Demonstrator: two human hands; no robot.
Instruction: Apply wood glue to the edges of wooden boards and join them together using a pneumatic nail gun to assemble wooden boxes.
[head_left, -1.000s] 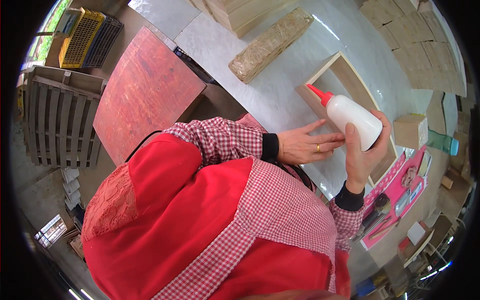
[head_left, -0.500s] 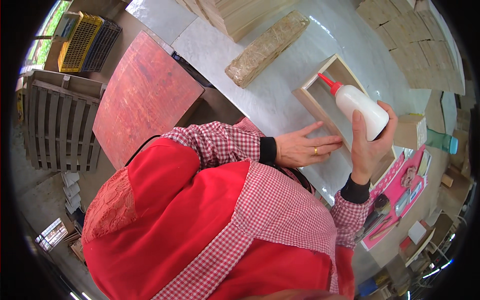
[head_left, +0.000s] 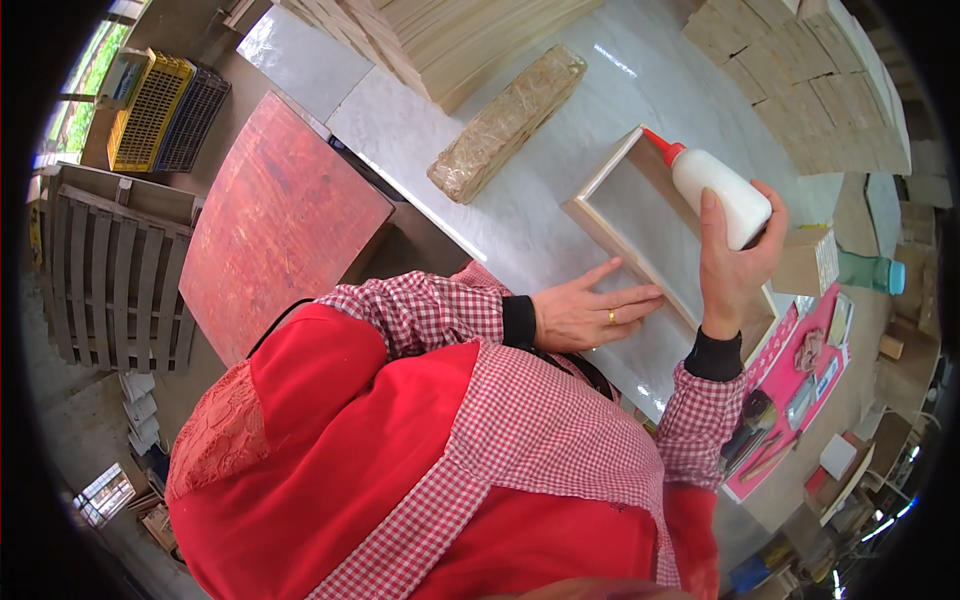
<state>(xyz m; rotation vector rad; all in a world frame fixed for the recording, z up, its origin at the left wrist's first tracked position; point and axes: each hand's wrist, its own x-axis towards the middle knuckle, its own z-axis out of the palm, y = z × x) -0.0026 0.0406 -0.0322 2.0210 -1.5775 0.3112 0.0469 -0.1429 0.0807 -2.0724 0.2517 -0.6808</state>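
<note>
A white glue bottle [head_left: 722,195] with a red pointed nozzle is tilted in my right hand [head_left: 738,265], thumb on one side and fingers round the other. Its tip points to the far left, at or just above the far corner of a shallow rectangular wooden frame [head_left: 606,228]. Whether the tip touches the wood, I cannot tell. My left hand [head_left: 585,310] lies with fingers stretched out, their tips against the near side of that frame. Part of the frame's right end is hidden behind my right hand and wrist.
A plastic-wrapped block [head_left: 510,122] lies beyond the frame on the grey table. Stacked wooden boards [head_left: 440,50] stand behind it, more pale pieces [head_left: 815,95] at far right. A small wooden box [head_left: 806,262], a bottle [head_left: 866,272] and a pink sheet with tools [head_left: 795,400] lie right.
The nozzle tip has gone from over the frame's inside to its far corner, the right hand moving with it. My left hand stays against the near side. The whole view has shifted slightly.
</note>
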